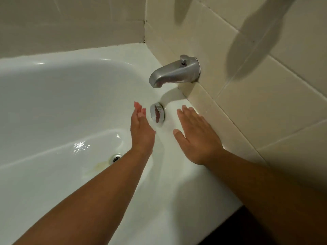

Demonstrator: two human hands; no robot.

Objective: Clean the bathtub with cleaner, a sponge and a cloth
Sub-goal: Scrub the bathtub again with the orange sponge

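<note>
The white bathtub (53,96) fills the left and middle of the head view, its floor wet and shiny. My left hand (141,128) reaches into the tub with straight fingers, edge-on, just left of the chrome overflow plate (157,113). My right hand (196,137) is spread flat, palm down, over the tub's end rim beside the tiled wall. Neither hand holds anything. No cleaner, sponge or cloth is in view.
A grey metal spout (174,72) with a diverter knob sticks out from the beige tiled wall (247,106) above the overflow plate. The drain (115,158) sits in the tub floor, with a yellowish stain (99,166) beside it. Shadows fall on the wall at the upper right.
</note>
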